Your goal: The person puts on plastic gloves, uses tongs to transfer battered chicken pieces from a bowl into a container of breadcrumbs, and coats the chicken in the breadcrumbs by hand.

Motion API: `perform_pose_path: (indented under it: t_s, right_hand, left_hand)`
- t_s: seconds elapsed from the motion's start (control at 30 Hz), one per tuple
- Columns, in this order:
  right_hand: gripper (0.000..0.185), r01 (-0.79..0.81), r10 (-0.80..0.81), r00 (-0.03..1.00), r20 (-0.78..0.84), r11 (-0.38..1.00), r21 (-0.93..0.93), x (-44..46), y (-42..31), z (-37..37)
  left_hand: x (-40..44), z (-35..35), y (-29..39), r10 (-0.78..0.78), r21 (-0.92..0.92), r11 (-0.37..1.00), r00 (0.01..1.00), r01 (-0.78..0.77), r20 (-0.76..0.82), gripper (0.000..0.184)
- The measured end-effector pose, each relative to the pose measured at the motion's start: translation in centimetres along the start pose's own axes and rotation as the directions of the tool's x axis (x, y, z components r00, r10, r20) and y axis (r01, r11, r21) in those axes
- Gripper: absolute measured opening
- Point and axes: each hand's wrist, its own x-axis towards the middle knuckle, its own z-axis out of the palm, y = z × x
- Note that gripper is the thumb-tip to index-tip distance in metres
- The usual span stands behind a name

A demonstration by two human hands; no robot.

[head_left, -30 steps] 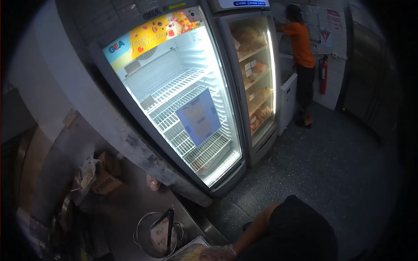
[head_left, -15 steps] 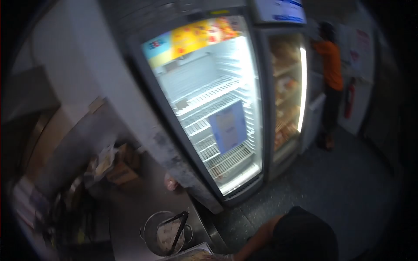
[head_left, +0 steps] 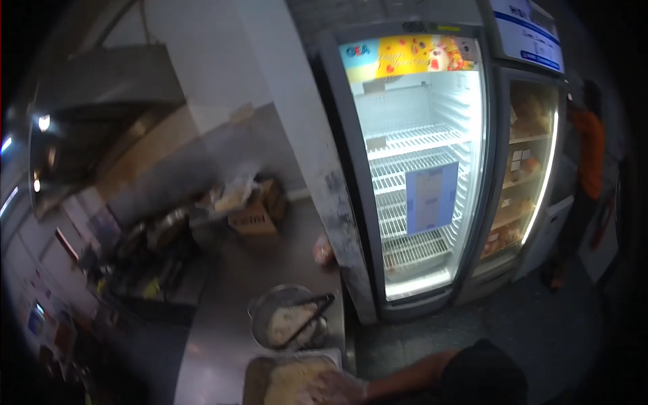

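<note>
My right hand [head_left: 335, 387], in a clear plastic glove, reaches from the lower right into a metal tray [head_left: 254, 378] at the bottom edge. It touches pale yellow, crumbly contents [head_left: 289, 379]. Its fingers are blurred and partly hidden, so their shape is unclear. Just behind the tray stands a round metal pot [head_left: 260, 312] with pale food [head_left: 289, 324] inside, and black tongs [head_left: 314, 315] lie across it. My left hand is out of view.
A steel counter [head_left: 223, 304] holds a cardboard box [head_left: 260, 214] and a small reddish bag [head_left: 322, 251]. Behind are a lit glass-door fridge [head_left: 418, 196] and a second one [head_left: 516, 175] with packed food. A person in orange [head_left: 589, 152] stands far right. Dark cookware [head_left: 158, 236] sits left.
The view has swung left, so the fridges and the other person appear farther right. More of the tray and of my gloved right hand now shows at the bottom.
</note>
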Motion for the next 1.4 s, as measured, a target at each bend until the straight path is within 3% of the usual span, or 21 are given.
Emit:
perform_pose_path:
  t_s: [0.03, 0.1, 0.2, 0.33, 0.43, 0.5, 0.57, 0.63, 0.67, 0.73, 0.77, 0.8, 0.83, 0.9, 0.93, 1.0, 1.07, 1.1, 1.2, 1.33, 1.4]
  right_hand:
    - [0.058, -0.013, 0.013, 1.0, 0.011, 1.0, 0.023, -0.5, -1.3, 0.1]
    - [0.064, -0.113, 0.122, 0.992, 0.033, 0.974, -0.196, 1.7, -4.0, -4.8]
    - [0.066, -0.143, 0.178, 0.966, 0.189, 0.973, -0.183, 2.4, -4.4, -5.7]
    - [0.07, -0.037, -0.001, 0.979, -0.202, 0.982, -0.188, 1.3, -3.3, -3.3]
    - [0.069, -0.086, 0.097, 0.991, -0.091, 0.99, 0.115, 1.1, -3.8, -4.1]
    - [0.066, -0.066, 0.148, 0.969, -0.2, 0.928, 0.367, 1.2, -2.2, -0.4]
    - [0.062, -0.09, 0.178, 0.946, -0.271, 0.948, 0.306, 1.2, -2.1, -1.0]
    - [0.056, -0.132, 0.126, 0.975, -0.181, 0.991, -0.022, 0.6, -5.3, -5.7]
    - [0.051, -0.134, 0.15, 0.976, -0.16, 0.985, 0.108, 0.5, -3.7, -4.7]
    - [0.039, 0.041, -0.027, 0.965, -0.262, 0.998, 0.051, -0.9, 0.0, -0.9]
    - [0.038, 0.271, -0.312, 0.925, -0.219, 0.942, -0.196, 0.1, -1.1, -3.7]
    - [0.04, 0.134, -0.133, 0.973, -0.191, 0.991, -0.007, 0.9, -2.6, -5.6]
    - [0.044, -0.043, 0.038, 0.982, -0.183, 0.999, -0.028, 2.2, -5.0, -7.6]
    - [0.047, -0.108, 0.102, 0.992, -0.075, 0.99, -0.094, 2.6, -6.1, -7.3]
    - [0.047, -0.161, 0.156, 0.987, -0.049, 0.979, -0.127, 2.9, -6.6, -7.4]
    - [0.045, -0.146, 0.145, 0.989, -0.023, 0.978, -0.149, 3.0, -6.4, -7.8]
    - [0.043, -0.149, 0.148, 0.989, -0.017, 0.979, -0.14, 3.5, -6.0, -8.0]
    - [0.042, -0.142, 0.144, 0.99, 0.009, 0.984, -0.111, 3.7, -5.7, -8.2]
    - [0.038, -0.174, 0.175, 0.984, -0.036, 0.984, 0.024, 5.1, -4.8, -8.4]
    - [0.034, -0.249, 0.269, 0.958, -0.101, 0.953, 0.175, 5.6, -5.0, -9.3]
    - [0.033, -0.212, 0.227, 0.966, -0.124, 0.969, 0.127, 4.5, -3.2, -8.3]
  left_hand:
    - [-0.4, -0.2, 0.0, -0.012, -0.009, 1.0, 1.0, 0.012, 0.008, 0.049]
    - [-0.6, -0.5, -0.3, -0.016, -0.001, 1.0, 1.0, 0.016, 0.018, 0.049]
    - [-0.3, -0.5, -0.5, -0.012, 0.051, 0.999, 1.0, 0.012, -0.003, 0.048]
    - [-0.5, -0.7, -0.1, -0.024, 0.083, 0.996, 1.0, 0.024, 0.0, 0.048]
    - [-0.8, -1.0, -0.2, -0.036, 0.091, 0.995, 0.999, 0.035, 0.009, 0.047]
    - [-1.0, -0.9, -0.7, -0.031, 0.105, 0.994, 0.999, 0.03, 0.01, 0.047]
    - [-1.3, -1.0, -0.9, -0.027, 0.116, 0.993, 1.0, 0.026, 0.007, 0.047]
    - [-4.3, -0.3, -2.7, -0.079, 0.082, 0.994, 0.997, 0.078, 0.018, 0.047]
    - [-6.3, 0.2, -4.2, -0.099, 0.068, 0.993, 0.994, 0.096, 0.046, 0.047]
    - [-11.6, 0.7, -6.7, -0.131, 0.029, 0.991, 0.978, 0.128, 0.162, 0.046]
    - [-14.1, 0.5, -7.3, -0.158, -0.006, 0.986, 0.954, 0.165, 0.256, 0.046]
    - [-15.7, 0.1, -8.0, -0.172, -0.054, 0.978, 0.927, 0.201, 0.332, 0.046]
    - [-16.5, 0.0, -9.2, -0.172, -0.112, 0.966, 0.907, 0.231, 0.384, 0.046]
    - [-18.5, 0.0, -10.3, -0.234, -0.202, 0.913, 0.861, 0.354, 0.452, 0.046]
    - [-18.9, -2.8, -8.6, -0.315, -0.157, 0.895, 0.839, 0.418, 0.443, 0.043]
    - [-19.6, -8.9, -5.3, -0.471, -0.073, 0.836, 0.779, 0.544, 0.415, 0.036]
    - [-21.1, -5.4, -6.1, -0.539, 0.031, 0.841, 0.833, 0.54, 0.126, 0.029]
    - [-21.2, -2.8, -6.7, -0.594, -0.074, 0.794, 0.796, 0.604, 0.12, 0.029]
    - [-21.2, -2.2, -5.6, -0.703, -0.117, 0.697, 0.706, 0.707, 0.084, 0.03]
    - [-18.4, -6.4, -1.5, -0.684, -0.186, 0.667, 0.692, 0.721, 0.229, 0.037]
    - [-16.8, -8.6, 0.0, -0.669, -0.151, 0.656, 0.663, 0.739, 0.336, 0.039]
